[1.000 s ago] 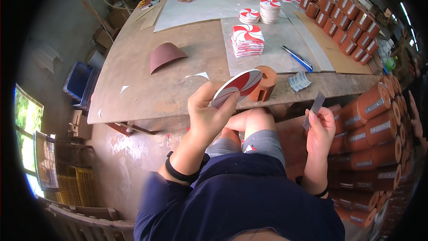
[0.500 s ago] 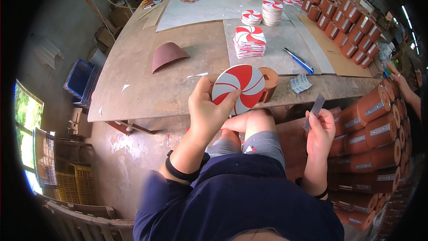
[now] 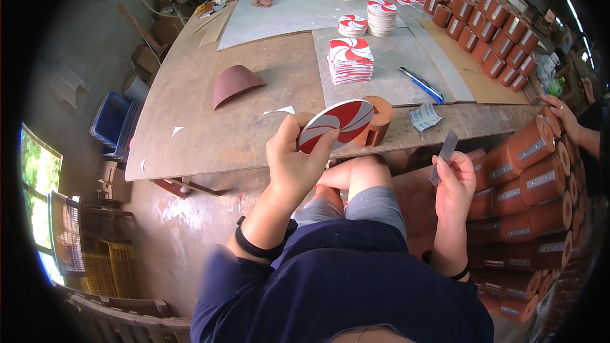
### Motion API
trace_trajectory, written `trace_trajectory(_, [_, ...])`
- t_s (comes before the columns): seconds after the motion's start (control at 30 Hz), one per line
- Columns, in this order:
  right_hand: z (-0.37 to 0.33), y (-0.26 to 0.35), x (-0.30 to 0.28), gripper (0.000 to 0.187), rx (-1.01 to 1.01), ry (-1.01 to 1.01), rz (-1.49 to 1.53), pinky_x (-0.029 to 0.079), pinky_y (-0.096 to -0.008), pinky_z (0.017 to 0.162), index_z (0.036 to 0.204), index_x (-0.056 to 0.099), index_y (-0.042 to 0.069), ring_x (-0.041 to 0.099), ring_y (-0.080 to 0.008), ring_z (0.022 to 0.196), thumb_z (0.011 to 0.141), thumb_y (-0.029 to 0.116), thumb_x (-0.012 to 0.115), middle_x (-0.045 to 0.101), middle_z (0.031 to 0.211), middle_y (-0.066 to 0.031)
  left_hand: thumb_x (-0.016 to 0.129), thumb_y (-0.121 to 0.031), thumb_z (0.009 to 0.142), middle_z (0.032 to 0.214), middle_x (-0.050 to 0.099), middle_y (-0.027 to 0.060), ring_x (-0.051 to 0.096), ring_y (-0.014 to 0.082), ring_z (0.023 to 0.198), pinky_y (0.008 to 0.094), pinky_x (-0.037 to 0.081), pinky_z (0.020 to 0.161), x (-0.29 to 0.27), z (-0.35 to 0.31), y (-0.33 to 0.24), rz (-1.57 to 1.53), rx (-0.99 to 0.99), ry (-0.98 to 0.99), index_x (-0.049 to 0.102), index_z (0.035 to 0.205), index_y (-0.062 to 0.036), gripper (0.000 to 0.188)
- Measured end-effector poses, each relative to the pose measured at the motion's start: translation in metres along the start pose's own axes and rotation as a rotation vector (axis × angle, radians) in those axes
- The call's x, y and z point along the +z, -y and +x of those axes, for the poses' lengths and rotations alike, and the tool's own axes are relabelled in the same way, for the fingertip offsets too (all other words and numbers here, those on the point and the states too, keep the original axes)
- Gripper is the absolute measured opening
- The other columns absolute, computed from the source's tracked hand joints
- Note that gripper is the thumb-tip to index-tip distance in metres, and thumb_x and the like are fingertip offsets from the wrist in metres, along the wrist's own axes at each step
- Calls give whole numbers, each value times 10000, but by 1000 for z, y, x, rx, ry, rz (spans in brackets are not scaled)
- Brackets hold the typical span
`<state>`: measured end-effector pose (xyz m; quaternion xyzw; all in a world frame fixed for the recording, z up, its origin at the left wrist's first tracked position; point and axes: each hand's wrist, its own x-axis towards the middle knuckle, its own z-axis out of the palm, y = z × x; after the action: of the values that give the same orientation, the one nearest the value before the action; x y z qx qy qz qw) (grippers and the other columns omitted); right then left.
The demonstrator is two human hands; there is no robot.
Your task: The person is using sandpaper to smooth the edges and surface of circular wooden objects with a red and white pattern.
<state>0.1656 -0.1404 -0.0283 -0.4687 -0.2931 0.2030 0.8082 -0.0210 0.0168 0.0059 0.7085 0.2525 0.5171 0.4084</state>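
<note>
My left hand (image 3: 289,165) grips a round disc (image 3: 348,124) with a red-and-white swirl face, thumb on the face and fingers behind the edge. The disc is tilted, so its pale edge shows. Just behind it a reddish-brown cylinder (image 3: 381,121) with a hole in its top stands at the table's near edge. In my right hand (image 3: 456,184), lower and to the right, a thin grey blade-like strip (image 3: 448,146) is pinched upright, apart from the disc. A piece of printed backing paper (image 3: 424,117) lies on the table between the cylinder and the right hand.
On the table (image 3: 273,140) are a curved brown sheet (image 3: 237,86), a stack of swirl-printed squares (image 3: 351,67), a blue utility knife (image 3: 422,85) and stacked discs (image 3: 381,20). Brown cylinders (image 3: 537,184) are piled at my right, with another person's hand (image 3: 564,114) on them.
My left hand has tipped the disc back, so its face looks narrower and the edge shows. My right hand stays nearly still. The other person's hand has come onto the cylinder pile.
</note>
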Motion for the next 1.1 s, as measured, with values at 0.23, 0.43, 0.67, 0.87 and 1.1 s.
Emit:
trace_trajectory(0.23, [2,-1,4,149,9,14,25,390,-195,663,891,566,19,487,-67,726,759,-41,598,557,805,-7,631,62,733,860,592,81,579,113,780,235,489,681,-5,0,6,-8,88,3,505,914,27,224])
trace_trajectory(0.43, [0,3,-3,152,-38,-31,24,405,-182,641,885,569,26,500,-63,712,752,-38,607,561,791,-10,608,114,709,849,593,74,570,115,792,252,482,708,2,3,5,74,223,0,538,861,17,193])
trace_trajectory(0.67, [0,-5,4,142,98,-43,18,433,-195,618,853,555,38,523,-64,688,742,-26,615,563,775,-11,612,82,713,757,538,20,490,78,697,182,392,644,0,-2,4,127,197,-87,546,793,-17,144])
trace_trajectory(0.87, [-7,-4,3,123,88,-13,26,405,-186,601,860,553,31,499,-58,666,761,3,621,550,754,-1,607,49,724,895,597,61,573,132,836,261,460,730,-4,-3,13,-327,-115,122,495,929,-31,247])
trace_trajectory(1.1, [-5,-5,9,142,152,3,-3,425,-187,637,887,562,16,515,-55,703,760,16,627,557,775,1,647,-54,731,949,571,100,572,201,866,339,457,803,-5,-4,7,-837,-380,174,460,1069,-3,390])
